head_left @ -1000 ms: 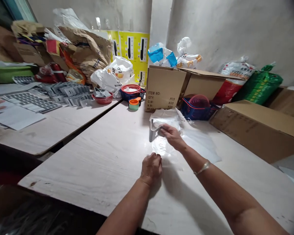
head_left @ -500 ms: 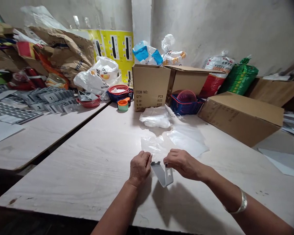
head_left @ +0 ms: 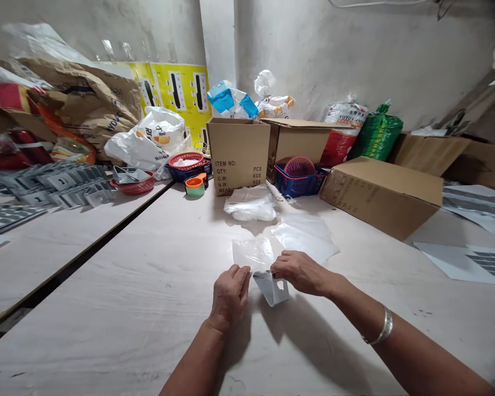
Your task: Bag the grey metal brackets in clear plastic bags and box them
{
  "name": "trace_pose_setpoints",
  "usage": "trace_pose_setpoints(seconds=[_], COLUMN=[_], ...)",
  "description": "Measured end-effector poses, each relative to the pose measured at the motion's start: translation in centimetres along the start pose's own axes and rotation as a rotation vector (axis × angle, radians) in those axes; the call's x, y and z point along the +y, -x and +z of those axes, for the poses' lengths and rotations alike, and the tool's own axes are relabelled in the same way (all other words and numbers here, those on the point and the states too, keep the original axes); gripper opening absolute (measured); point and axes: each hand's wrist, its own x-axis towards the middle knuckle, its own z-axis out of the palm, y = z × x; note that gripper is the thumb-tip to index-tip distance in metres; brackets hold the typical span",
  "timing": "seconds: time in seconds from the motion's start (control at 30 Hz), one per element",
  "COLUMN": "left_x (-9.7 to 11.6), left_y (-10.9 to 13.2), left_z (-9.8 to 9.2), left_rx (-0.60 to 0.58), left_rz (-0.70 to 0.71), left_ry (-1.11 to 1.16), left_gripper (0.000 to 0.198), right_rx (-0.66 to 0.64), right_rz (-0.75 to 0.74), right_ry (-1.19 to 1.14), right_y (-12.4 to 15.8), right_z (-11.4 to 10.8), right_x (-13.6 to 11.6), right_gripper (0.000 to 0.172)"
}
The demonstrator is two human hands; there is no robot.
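A bent grey metal bracket, V-shaped with a cut-out in one side, is between my hands just above the table. My right hand is closed on its top right edge. My left hand is pinched at the near edge of a clear plastic bag, beside the bracket's left arm. The bag stretches away over the table, and its mouth seems to be around the bracket's upper end. How far the bracket sits inside it I cannot tell. Both thumbs are partly hidden.
Behind the bag lie flat clear bags and a bundled pile of plastic bags. Cardboard boxes, a blue basket and a tape roll stand farther back. More brackets lie on the left table, across a gap.
My head view has shifted right and up. The bracket is now closer against the bag, with my hands still closed around the same spots.
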Motion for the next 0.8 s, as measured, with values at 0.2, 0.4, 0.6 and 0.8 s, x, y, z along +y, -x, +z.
trace_pose_setpoints(seconds=[0.2, 0.4, 0.6, 0.8], left_x=[0.5, 0.7, 0.7, 0.1], left_y=[0.0, -0.1, -0.1, -0.5], left_z=[0.0, 0.1, 0.3, 0.1], left_rx=[-0.032, -0.113, -0.119, 0.104], left_rz=[0.000, -0.197, -0.617, -0.931], left_ry=[0.187, 0.538, 0.848, 1.156], left_gripper=[0.019, 0.019, 0.020, 0.021], right_rx=[-0.030, -0.104, -0.038, 0.328], right_rz=[0.114, 0.116, 0.129, 0.402], right_ry=[0.152, 0.264, 0.192, -0.114], right_y=[-0.9, -3.7, -5.1, -1.7], right_z=[0.4, 1.2, 1.7, 3.9], right_x=[-0.1, -0.3, -0.7, -1.2], right_gripper=[0.010, 0.008, 0.006, 0.028])
